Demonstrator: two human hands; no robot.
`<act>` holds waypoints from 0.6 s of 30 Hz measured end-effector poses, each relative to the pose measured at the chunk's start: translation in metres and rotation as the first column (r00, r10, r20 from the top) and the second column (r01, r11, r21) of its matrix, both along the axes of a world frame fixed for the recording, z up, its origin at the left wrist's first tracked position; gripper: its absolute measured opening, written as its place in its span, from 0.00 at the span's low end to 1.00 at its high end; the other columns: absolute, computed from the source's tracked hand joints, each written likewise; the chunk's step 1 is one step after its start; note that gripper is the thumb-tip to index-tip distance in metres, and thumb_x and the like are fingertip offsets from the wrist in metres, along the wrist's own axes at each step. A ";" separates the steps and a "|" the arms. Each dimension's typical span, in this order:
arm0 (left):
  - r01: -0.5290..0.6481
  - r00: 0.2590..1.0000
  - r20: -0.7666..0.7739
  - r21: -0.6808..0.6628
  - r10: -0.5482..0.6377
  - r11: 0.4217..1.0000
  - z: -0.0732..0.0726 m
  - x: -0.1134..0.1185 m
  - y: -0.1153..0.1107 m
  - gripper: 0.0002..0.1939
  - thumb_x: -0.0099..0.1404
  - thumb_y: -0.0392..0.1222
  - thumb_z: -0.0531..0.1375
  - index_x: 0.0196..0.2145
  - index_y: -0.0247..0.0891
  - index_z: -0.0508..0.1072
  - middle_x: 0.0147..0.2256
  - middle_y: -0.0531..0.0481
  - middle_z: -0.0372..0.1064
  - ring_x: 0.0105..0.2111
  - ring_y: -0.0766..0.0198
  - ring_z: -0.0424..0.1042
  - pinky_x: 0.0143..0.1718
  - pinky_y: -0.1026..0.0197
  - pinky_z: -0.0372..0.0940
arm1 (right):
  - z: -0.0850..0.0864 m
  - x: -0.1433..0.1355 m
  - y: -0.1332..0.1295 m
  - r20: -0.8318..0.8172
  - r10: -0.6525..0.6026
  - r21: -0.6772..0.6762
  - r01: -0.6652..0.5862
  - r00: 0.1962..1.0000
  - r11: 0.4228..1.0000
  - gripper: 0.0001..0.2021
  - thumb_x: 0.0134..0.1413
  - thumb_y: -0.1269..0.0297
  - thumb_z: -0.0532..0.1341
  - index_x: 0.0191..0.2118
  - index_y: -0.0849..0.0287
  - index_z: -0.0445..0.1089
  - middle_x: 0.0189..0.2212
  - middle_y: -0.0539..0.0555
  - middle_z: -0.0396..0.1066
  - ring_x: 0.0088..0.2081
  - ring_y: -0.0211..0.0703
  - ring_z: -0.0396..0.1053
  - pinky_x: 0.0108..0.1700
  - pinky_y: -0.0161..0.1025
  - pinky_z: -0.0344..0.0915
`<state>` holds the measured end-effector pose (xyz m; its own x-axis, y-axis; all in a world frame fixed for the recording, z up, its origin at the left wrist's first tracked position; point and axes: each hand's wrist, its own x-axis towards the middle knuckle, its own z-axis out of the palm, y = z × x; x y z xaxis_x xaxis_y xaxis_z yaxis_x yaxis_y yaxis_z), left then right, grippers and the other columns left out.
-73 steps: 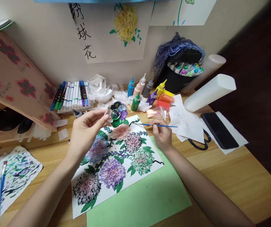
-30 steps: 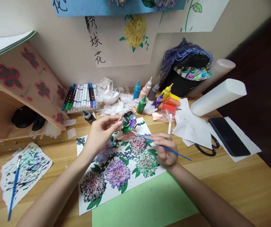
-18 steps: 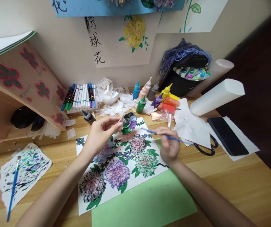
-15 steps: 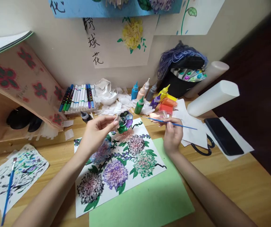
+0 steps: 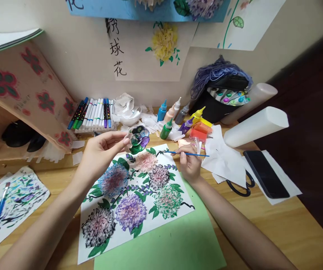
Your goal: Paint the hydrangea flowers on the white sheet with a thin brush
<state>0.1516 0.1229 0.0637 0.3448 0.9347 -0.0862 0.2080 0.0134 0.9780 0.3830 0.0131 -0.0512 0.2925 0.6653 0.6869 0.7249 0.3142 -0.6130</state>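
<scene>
My left hand (image 5: 105,150) pinches the edge of a small flower-shaped paint palette (image 5: 139,139), its wells smeared green, purple and black. In my right hand (image 5: 188,162) is a thin blue paintbrush (image 5: 191,153), with its tip pointing left over the top edge of the flower picture (image 5: 161,221). Whether the bristles touch the paper I cannot tell. Textured blue, pink, black, purple and green blossoms with painted leaves and stems cover this white sheet. Under it lies a green sheet (image 5: 164,249).
Several paint bottles (image 5: 166,129) and paper scraps stand behind the picture, beside a marker set (image 5: 93,114). Scissors (image 5: 241,187), a phone (image 5: 266,174) and a white bottle (image 5: 255,127) lie or stand right. A paint-stained paper (image 5: 23,202) with another brush (image 5: 0,210) lies left.
My right hand has moved left and down, bringing the brush tip over the picture's top edge. The palette in my left hand has shifted left, away from the brush. The view has shifted slightly.
</scene>
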 end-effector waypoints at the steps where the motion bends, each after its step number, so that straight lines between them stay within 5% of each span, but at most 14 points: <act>1: -0.002 1.000 -0.002 0.000 0.002 1.000 0.000 0.000 0.000 0.14 0.53 0.45 0.67 0.38 0.38 0.77 0.35 0.49 0.78 0.35 0.62 0.77 0.39 0.65 0.73 | 0.000 0.000 0.000 0.014 0.005 -0.007 -0.005 1.000 1.000 0.07 0.58 0.70 0.52 0.34 0.55 0.67 0.27 0.49 0.71 0.32 0.42 0.69 0.36 0.42 0.65; 18: -0.011 1.000 -0.016 0.003 0.011 1.000 0.000 0.001 -0.002 0.14 0.54 0.45 0.67 0.38 0.38 0.78 0.35 0.49 0.78 0.35 0.62 0.77 0.41 0.63 0.73 | 0.000 0.000 0.000 0.070 0.019 -0.003 -0.019 0.997 1.000 0.08 0.56 0.71 0.52 0.32 0.54 0.66 0.25 0.48 0.69 0.30 0.42 0.68 0.36 0.45 0.66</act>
<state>0.1527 0.1207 0.0637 0.3330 0.9387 -0.0891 0.2231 0.0134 0.9747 0.3831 0.0129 -0.0507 0.2312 0.6717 0.7038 0.7598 0.3272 -0.5619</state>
